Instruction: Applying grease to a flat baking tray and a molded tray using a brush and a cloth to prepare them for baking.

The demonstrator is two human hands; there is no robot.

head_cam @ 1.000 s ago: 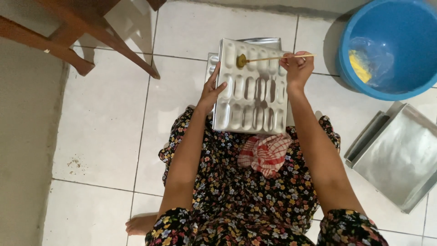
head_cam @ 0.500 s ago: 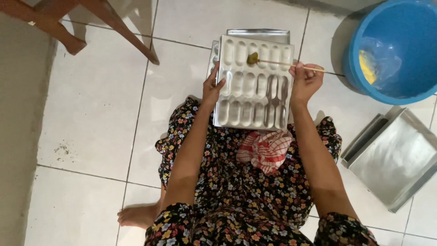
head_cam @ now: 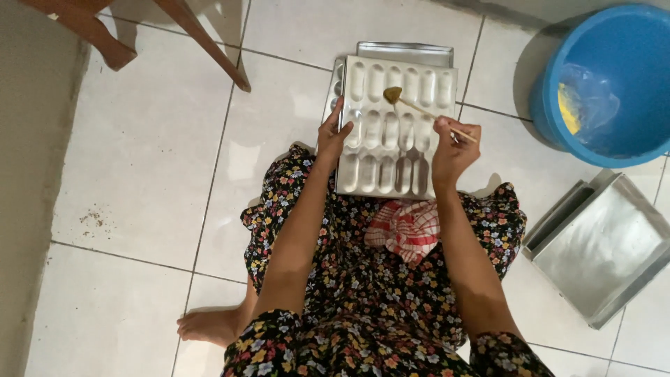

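Right hand (head_cam: pixel 452 150), fingers closed on the brush (head_cam: pixel 419 108), has carried its tip back to the top row of the mould tray (head_cam: pixel 394 126), which the left hand (head_cam: pixel 333 136) grips at its left edge.

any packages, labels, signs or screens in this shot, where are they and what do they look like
No labels, signs or screens show.
Clear plastic bag: the only package-like thing, lying crumpled inside the blue tub at upper right, with something yellow at its left side.
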